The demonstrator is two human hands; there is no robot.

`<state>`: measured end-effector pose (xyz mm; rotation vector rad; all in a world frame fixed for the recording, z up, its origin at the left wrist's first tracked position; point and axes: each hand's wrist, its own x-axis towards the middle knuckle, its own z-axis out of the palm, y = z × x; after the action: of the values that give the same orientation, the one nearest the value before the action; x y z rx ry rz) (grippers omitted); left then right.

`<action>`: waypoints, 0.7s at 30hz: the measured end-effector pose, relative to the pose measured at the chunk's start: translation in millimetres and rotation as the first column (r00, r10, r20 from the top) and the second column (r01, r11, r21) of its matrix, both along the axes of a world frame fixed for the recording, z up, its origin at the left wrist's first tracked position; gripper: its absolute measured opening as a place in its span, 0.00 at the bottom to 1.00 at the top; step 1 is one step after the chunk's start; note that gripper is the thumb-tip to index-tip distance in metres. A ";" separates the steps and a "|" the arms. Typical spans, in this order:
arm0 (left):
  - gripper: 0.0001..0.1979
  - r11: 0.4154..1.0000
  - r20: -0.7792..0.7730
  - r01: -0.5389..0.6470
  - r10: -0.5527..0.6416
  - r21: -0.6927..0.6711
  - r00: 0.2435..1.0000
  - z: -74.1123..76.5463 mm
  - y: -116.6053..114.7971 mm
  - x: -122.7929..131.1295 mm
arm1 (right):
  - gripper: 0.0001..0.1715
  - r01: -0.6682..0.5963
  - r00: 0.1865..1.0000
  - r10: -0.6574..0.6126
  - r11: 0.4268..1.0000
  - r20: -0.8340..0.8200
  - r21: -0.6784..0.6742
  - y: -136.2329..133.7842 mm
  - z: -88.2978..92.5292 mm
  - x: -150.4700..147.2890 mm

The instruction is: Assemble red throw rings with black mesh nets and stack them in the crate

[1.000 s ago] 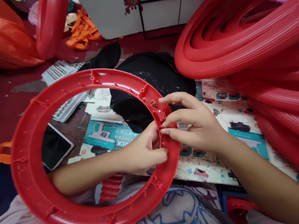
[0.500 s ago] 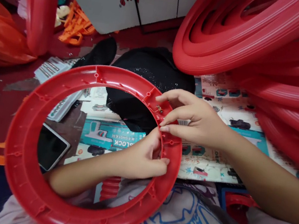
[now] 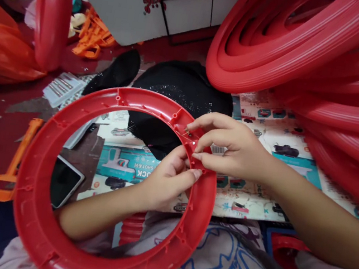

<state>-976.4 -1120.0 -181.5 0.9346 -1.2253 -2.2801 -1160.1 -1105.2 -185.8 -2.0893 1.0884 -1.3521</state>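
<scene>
A red plastic ring [image 3: 34,161] with small posts and ribs lies tilted in front of me, its open underside up. My left hand [image 3: 172,174] reaches through the ring's opening and grips its right side, thumb on top and the other fingers partly hidden behind the inner rim. My right hand [image 3: 224,144] is at the ring's upper right, thumb and fingertips brought together at the inner edge; what they pinch, if anything, is too small to name. Close to these fingertips, small brass-coloured pieces [image 3: 188,132] sit in the ring's channel.
Large red hoops [image 3: 262,70] are piled at the right. Black cloth [image 3: 187,85] lies behind the ring on printed cardboard [image 3: 120,161]. A phone [image 3: 66,182], an orange handle-like part [image 3: 1,187] and a clear case [image 3: 61,89] are on the left.
The ring has shifted slightly right and down, uncovering more of the orange part. My left hand has moved up along the ring's right side, nearer my right fingertips.
</scene>
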 end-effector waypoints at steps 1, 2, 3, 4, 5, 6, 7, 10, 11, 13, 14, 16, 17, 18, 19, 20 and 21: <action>0.18 1.000 0.002 -0.012 0.012 -0.011 1.000 -0.5 -0.9 0.5 | 0.04 0.002 1.000 -0.003 1.000 -0.021 -0.031 0.0 0.2 -0.9; 0.17 0.999 0.005 -0.024 0.024 -0.025 1.000 -1.4 -2.2 0.9 | 0.05 0.003 0.999 -0.006 0.997 -0.051 -0.073 0.1 0.7 -2.0; 0.17 0.999 0.010 -0.038 0.038 -0.039 0.999 -2.5 -3.5 1.2 | 0.05 0.000 0.996 -0.010 0.993 -0.088 -0.120 0.5 1.7 -2.9; 0.16 0.998 0.015 -0.046 0.046 -0.048 0.999 -3.7 -4.8 1.2 | 0.06 -0.012 0.992 -0.009 0.986 -0.126 -0.164 1.0 3.0 -3.5; 0.15 0.997 0.019 -0.051 0.052 -0.055 0.998 -4.8 -6.0 0.8 | 0.06 -0.030 0.987 -0.001 0.981 -0.161 -0.192 1.8 4.4 -3.8; 0.14 0.996 0.024 -0.055 0.056 -0.063 0.998 -5.6 -6.9 0.0 | 0.06 -0.053 0.981 0.013 0.978 -0.191 -0.203 2.8 5.8 -3.6; 0.13 0.995 0.029 -0.061 0.064 -0.073 0.998 -6.0 -7.5 -1.0 | 0.07 -0.076 0.976 0.032 0.977 -0.217 -0.198 3.9 7.0 -3.1; 0.13 0.991 0.035 -0.087 0.091 -0.104 0.995 -4.9 -7.6 -4.2 | 0.10 -0.102 0.958 0.054 0.982 -0.281 -0.159 6.9 8.3 -0.1; 0.13 0.991 0.034 -0.074 0.079 -0.113 0.996 -4.0 -7.2 -4.8 | 0.11 -0.090 0.955 0.041 0.983 -0.293 -0.158 7.4 7.9 1.0; 0.14 0.992 0.051 0.000 0.006 -0.124 0.999 -2.1 -6.3 -4.8 | 0.12 -0.068 0.960 0.017 0.983 -0.279 -0.172 7.7 6.6 2.7; 0.14 0.990 0.070 0.047 -0.038 -0.132 0.997 -1.3 -5.8 -4.3 | 0.12 -0.061 0.965 0.015 0.984 -0.263 -0.168 7.6 6.1 3.4; 0.13 0.981 0.114 0.121 -0.105 -0.149 0.988 -0.3 -5.0 -3.0 | 0.12 -0.059 0.974 0.032 0.992 -0.225 -0.115 7.0 5.8 4.0; 0.13 0.978 0.132 0.139 -0.119 -0.157 0.984 0.0 -4.6 -2.3 | 0.12 -0.057 0.978 0.043 0.996 -0.204 -0.067 6.6 6.1 4.0; 0.13 0.976 0.138 0.148 -0.126 -0.162 0.982 0.2 -4.2 -1.8 | 0.11 -0.055 0.982 0.052 0.998 -0.179 -0.009 6.3 6.7 3.7; 0.14 0.975 0.130 0.154 -0.134 -0.161 0.982 0.2 -3.8 -1.4 | 0.09 -0.054 0.987 0.061 0.997 -0.148 0.050 5.9 7.5 3.1; 0.16 0.975 0.116 0.158 -0.141 -0.155 0.983 0.2 -3.4 -1.0 | 0.08 -0.052 0.991 0.063 0.994 -0.115 0.096 5.6 8.2 2.4; 0.17 0.977 0.096 0.159 -0.146 -0.145 0.985 0.1 -3.0 -0.6 | 0.07 -0.046 0.995 0.057 0.991 -0.086 0.124 5.3 8.9 1.5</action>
<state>-977.0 -1123.0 -181.4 0.9180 -1.5324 -2.2425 -1158.6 -1099.8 -176.9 -2.0907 1.1161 -1.1476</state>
